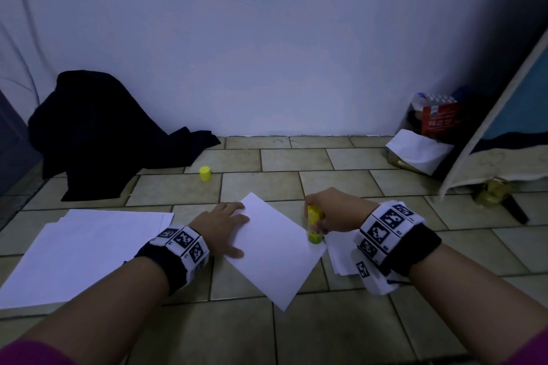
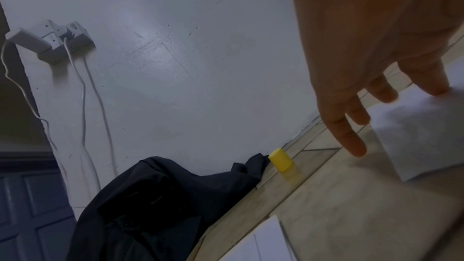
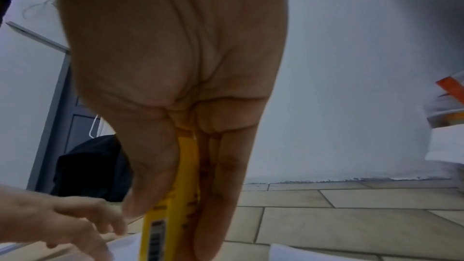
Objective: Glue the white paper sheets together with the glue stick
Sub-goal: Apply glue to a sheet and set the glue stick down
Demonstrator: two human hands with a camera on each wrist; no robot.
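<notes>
Between right-hand fingers: upright glue stick.

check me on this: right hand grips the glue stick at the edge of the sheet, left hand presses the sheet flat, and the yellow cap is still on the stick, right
Not quite: the yellow cap is off, standing on the floor tiles near the dark cloth, as the head view shows. The rest holds: the right hand grips the glue stick at the sheet edge, and the left hand presses it flat.

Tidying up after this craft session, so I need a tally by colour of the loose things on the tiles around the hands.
White: 3, the single sheet, the left paper stack, the right paper stack.
Yellow: 2, the glue stick, the cap.
Dark: 1, the cloth.
Total: 6.
</notes>
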